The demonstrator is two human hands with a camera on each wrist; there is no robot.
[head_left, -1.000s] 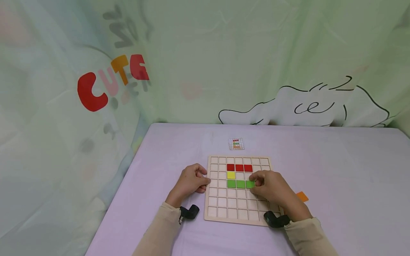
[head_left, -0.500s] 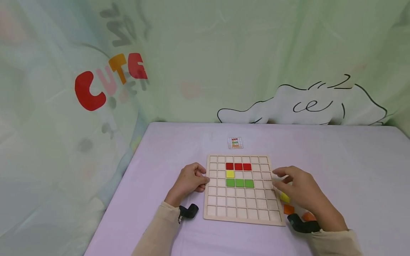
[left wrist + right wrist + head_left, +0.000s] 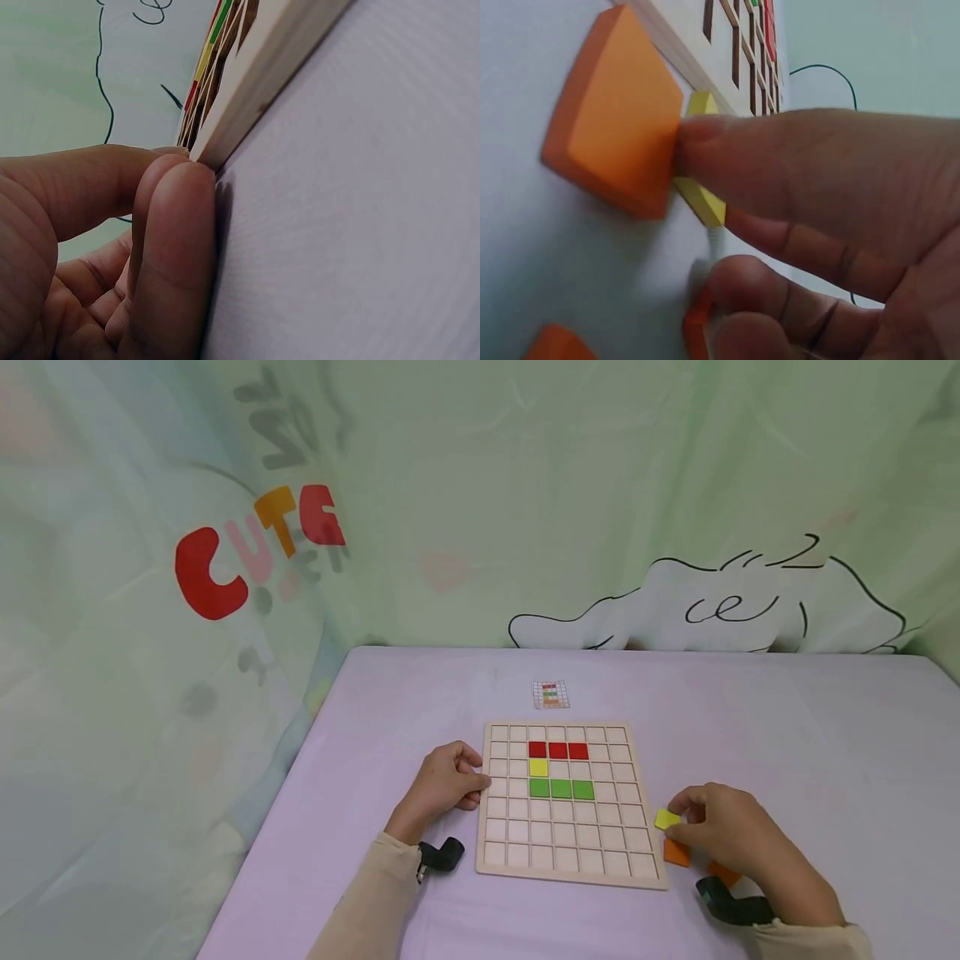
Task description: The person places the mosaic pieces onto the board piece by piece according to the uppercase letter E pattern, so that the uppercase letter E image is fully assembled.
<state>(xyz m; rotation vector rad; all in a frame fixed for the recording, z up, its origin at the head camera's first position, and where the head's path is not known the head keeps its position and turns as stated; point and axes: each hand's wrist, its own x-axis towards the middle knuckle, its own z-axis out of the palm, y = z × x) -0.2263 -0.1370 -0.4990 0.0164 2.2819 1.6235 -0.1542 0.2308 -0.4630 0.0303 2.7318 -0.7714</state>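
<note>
A wooden grid board lies on the table, with red tiles, one yellow tile and green tiles in its cells. My left hand grips the board's left edge between thumb and fingers; the left wrist view shows the fingertips against the wooden rim. Off the board's right side, my right hand pinches a loose yellow tile by thumb and index finger. In the right wrist view the thumb partly covers this tile.
An orange tile lies just below the yellow one, close to the board. Another orange tile is partly under the right hand. Behind the board lies a small printed pattern card. A printed curtain hangs past the table's far edge.
My right hand has left the last green tile in its cell, moved right off the board and come down onto the loose yellow tile. The left hand stays at the board's edge.
</note>
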